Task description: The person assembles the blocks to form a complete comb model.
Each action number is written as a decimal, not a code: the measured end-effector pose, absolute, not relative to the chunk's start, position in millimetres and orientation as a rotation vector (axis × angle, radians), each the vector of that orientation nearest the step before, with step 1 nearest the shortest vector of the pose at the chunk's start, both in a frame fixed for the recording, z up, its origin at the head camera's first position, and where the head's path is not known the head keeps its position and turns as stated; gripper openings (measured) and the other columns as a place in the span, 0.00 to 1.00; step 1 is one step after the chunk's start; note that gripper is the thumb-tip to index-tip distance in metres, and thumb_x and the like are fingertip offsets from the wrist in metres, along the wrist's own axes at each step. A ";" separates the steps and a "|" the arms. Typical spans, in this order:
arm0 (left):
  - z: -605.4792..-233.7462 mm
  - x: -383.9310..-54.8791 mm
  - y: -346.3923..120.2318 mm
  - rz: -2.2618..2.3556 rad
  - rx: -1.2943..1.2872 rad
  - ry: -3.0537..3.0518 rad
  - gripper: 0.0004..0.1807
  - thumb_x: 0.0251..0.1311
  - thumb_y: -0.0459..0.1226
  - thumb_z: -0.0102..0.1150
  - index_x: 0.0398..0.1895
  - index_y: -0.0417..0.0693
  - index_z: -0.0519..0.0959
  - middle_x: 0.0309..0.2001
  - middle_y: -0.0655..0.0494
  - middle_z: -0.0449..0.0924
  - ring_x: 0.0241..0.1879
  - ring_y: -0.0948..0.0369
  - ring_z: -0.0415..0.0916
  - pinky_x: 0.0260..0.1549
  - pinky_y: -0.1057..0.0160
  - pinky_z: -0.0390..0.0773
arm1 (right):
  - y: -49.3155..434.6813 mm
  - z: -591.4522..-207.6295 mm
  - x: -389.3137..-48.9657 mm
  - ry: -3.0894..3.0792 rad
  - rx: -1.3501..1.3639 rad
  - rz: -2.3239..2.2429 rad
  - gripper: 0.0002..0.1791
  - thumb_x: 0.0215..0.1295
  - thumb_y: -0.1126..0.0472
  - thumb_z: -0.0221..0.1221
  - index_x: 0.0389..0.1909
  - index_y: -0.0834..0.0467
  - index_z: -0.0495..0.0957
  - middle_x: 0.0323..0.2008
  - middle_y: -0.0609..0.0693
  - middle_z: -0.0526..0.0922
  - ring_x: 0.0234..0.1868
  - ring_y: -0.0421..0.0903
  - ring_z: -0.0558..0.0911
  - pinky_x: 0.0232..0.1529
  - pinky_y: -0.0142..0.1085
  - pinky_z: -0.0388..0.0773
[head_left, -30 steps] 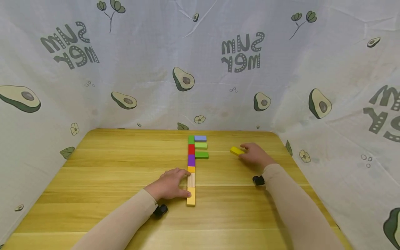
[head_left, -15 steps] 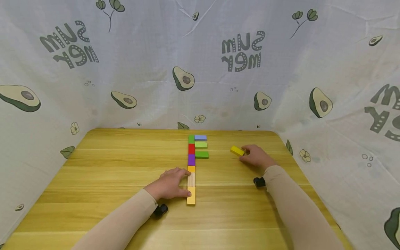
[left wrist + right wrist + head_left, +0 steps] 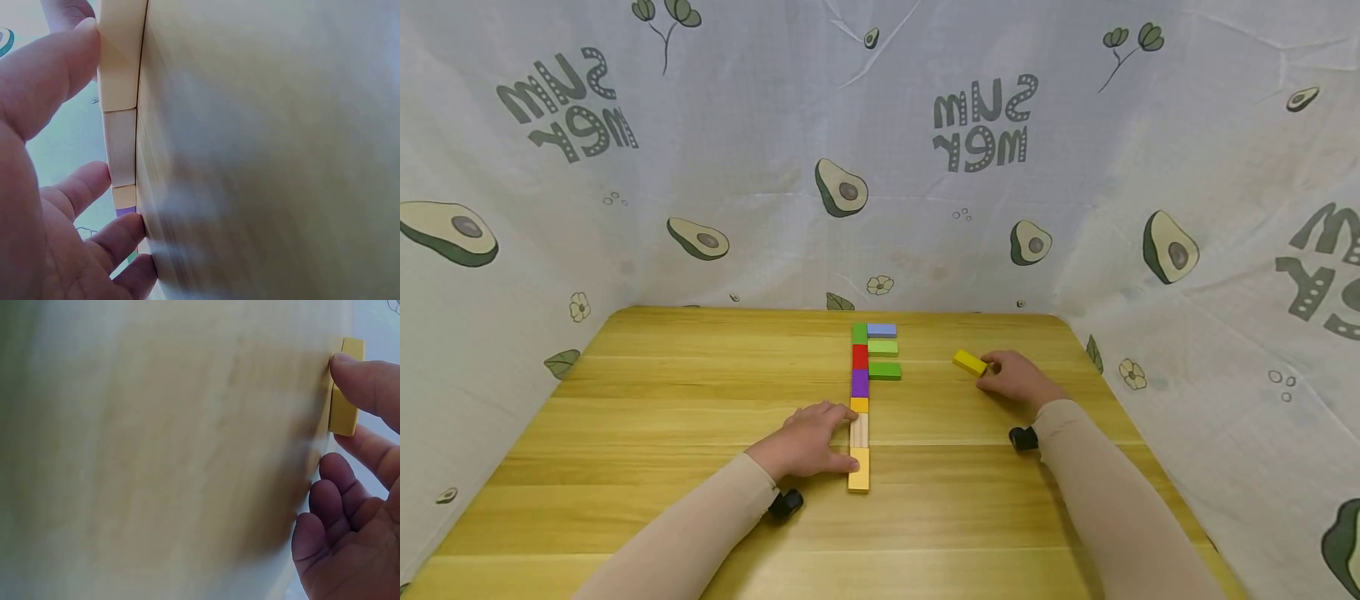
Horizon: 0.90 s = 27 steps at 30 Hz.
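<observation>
A column of coloured wooden blocks lies on the table in the head view, running from green at the far end through red [image 3: 860, 357], purple [image 3: 860, 383] and a plain wood block [image 3: 859, 431] to a light orange block [image 3: 859, 479] nearest me. My left hand [image 3: 801, 439] rests along its left side, thumb on the light orange block, index fingertip by the plain wood block's far end. To the right, my right hand [image 3: 1018, 379] pinches the near right end of a yellow block [image 3: 969, 362] between thumb and index finger. The other right fingers [image 3: 310, 536] are loosely bent.
Beside the column's far part lie a blue block [image 3: 882, 331], a light green block [image 3: 883, 348] and a green block [image 3: 884, 372], pointing right. White patterned cloth [image 3: 925, 208] hangs behind and beside the wooden table [image 3: 662, 417].
The right index finger has come down and in towards the yellow block, so the fingers now close on its end. The block is almost where it was. The left hand keeps its place.
</observation>
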<state>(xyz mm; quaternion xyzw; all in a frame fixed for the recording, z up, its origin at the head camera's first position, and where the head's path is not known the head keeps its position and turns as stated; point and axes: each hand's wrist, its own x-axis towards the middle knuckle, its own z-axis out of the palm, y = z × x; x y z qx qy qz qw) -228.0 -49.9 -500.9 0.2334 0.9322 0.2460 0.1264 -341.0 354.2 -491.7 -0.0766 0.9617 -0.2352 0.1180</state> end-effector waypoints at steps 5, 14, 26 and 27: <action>-500.0 -227.7 -49.8 0.720 0.673 2.710 0.42 0.59 0.56 0.75 0.74 0.53 0.72 0.74 0.50 0.72 0.77 0.43 0.63 0.75 0.34 0.60 | 356.5 -491.8 -339.4 2.809 -0.223 -0.692 0.39 0.71 0.50 0.65 0.74 0.68 0.67 0.64 0.73 0.76 0.58 0.63 0.79 0.63 0.59 0.77; -502.2 -228.6 -50.4 0.724 0.687 2.718 0.42 0.59 0.56 0.75 0.73 0.53 0.72 0.72 0.50 0.73 0.76 0.44 0.65 0.75 0.35 0.61 | 357.6 -492.8 -340.0 2.825 -0.248 -0.665 0.38 0.71 0.50 0.65 0.73 0.69 0.68 0.58 0.69 0.78 0.51 0.58 0.79 0.57 0.53 0.79; -500.3 -226.8 -49.9 0.742 0.695 2.718 0.40 0.59 0.55 0.75 0.72 0.52 0.73 0.70 0.50 0.75 0.73 0.46 0.69 0.72 0.37 0.65 | 354.8 -490.2 -337.0 2.829 -0.250 -0.660 0.36 0.72 0.52 0.64 0.72 0.71 0.68 0.52 0.64 0.80 0.45 0.53 0.77 0.51 0.47 0.78; -500.2 -226.7 -49.8 0.742 0.696 2.719 0.40 0.59 0.55 0.75 0.72 0.52 0.73 0.69 0.50 0.75 0.72 0.46 0.69 0.72 0.37 0.65 | 354.8 -490.5 -337.0 2.831 -0.246 -0.660 0.36 0.73 0.52 0.64 0.72 0.71 0.69 0.51 0.64 0.80 0.44 0.53 0.77 0.50 0.47 0.78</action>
